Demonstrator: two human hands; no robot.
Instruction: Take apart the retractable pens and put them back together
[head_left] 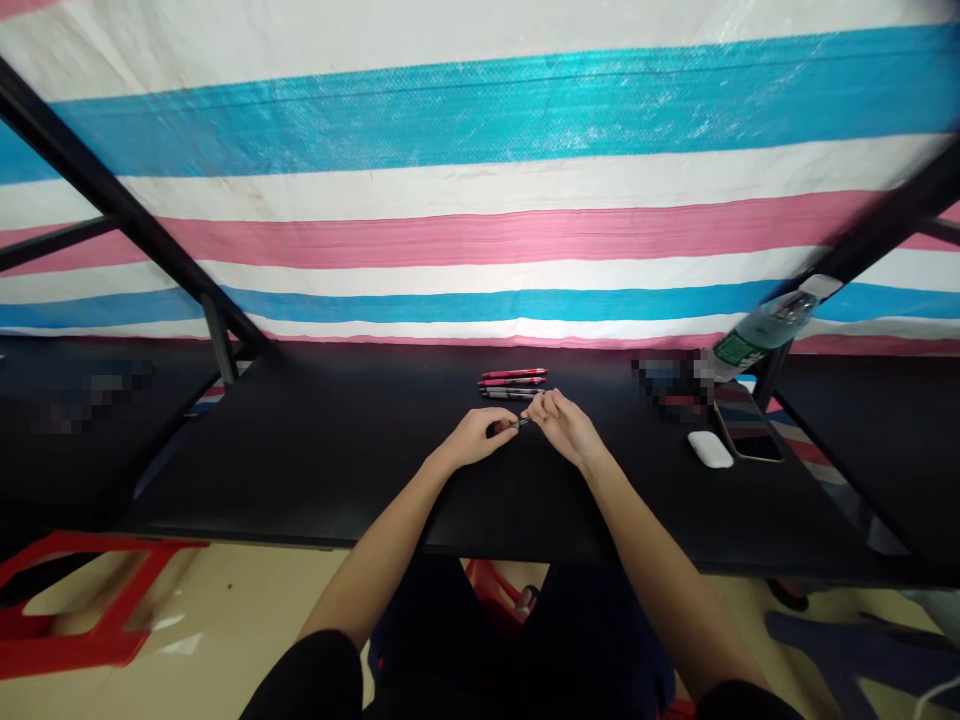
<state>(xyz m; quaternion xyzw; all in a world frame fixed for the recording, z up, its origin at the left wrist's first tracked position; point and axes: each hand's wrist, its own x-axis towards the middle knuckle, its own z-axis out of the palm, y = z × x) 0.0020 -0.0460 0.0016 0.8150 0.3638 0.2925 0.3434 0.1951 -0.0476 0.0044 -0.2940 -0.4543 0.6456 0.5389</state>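
Observation:
My left hand is closed in a pinch around a short dark, slender thing that looks like a pen, most of it hidden by the fingers. Its other end meets the curled fingers of my right hand, which are also pinched together. Just beyond my hands, several pens lie side by side on the black table. The farther ones are red pens; nearer to me are dark and greyish pens, partly behind my right fingertips.
On the right are a white earbud case, a phone and a tilted water bottle. Black metal posts slant up at both sides. Behind the table hangs a striped sheet. A red stool stands lower left.

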